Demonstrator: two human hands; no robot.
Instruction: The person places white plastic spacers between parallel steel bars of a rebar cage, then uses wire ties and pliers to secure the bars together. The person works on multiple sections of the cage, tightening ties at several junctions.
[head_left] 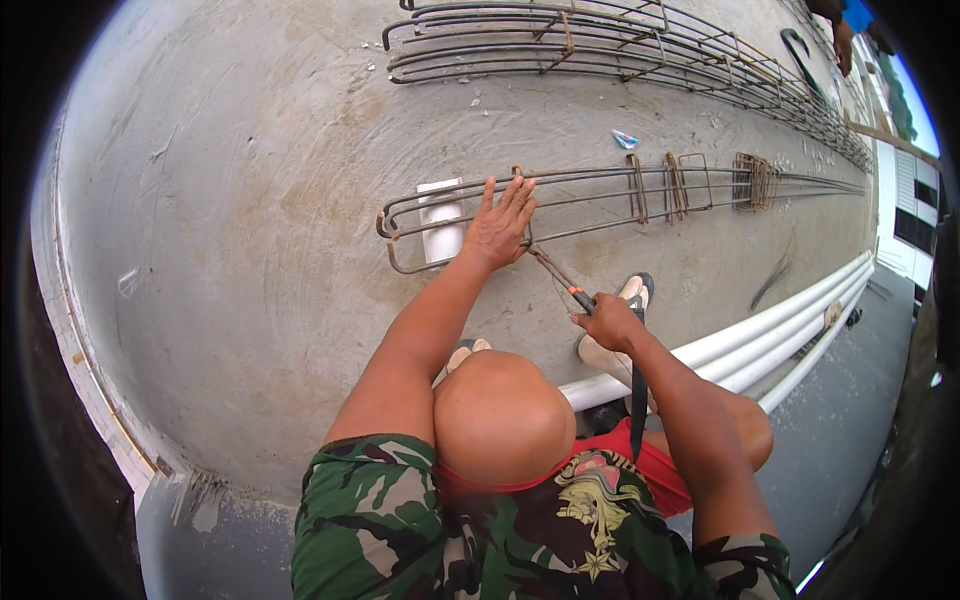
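Four fingers of my left hand (500, 222) lie stretched over a partly made rebar cage (580, 202), by the stirrup nearest its hooked left end. Below it my right hand (612, 322) is closed around the dark, orange-banded handle of what look like pincers (572, 287). Their rusty metal end reaches the lower bar just beside my left hand. Thin tie wire (562, 292) hangs beside the tool. A white block or pipe piece (441, 232) lies beneath the cage's hooked end. Several more stirrups (672, 185) hang along the bars to the right, some bunched together.
A longer, assembled rebar cage (560, 50) lies across the far side. White pipes (740, 345) run along the right, beside my foot (636, 290). A small blue-and-white wrapper (624, 139) lies on the concrete floor (250, 250). Another person's arm (843, 45) shows at far right.
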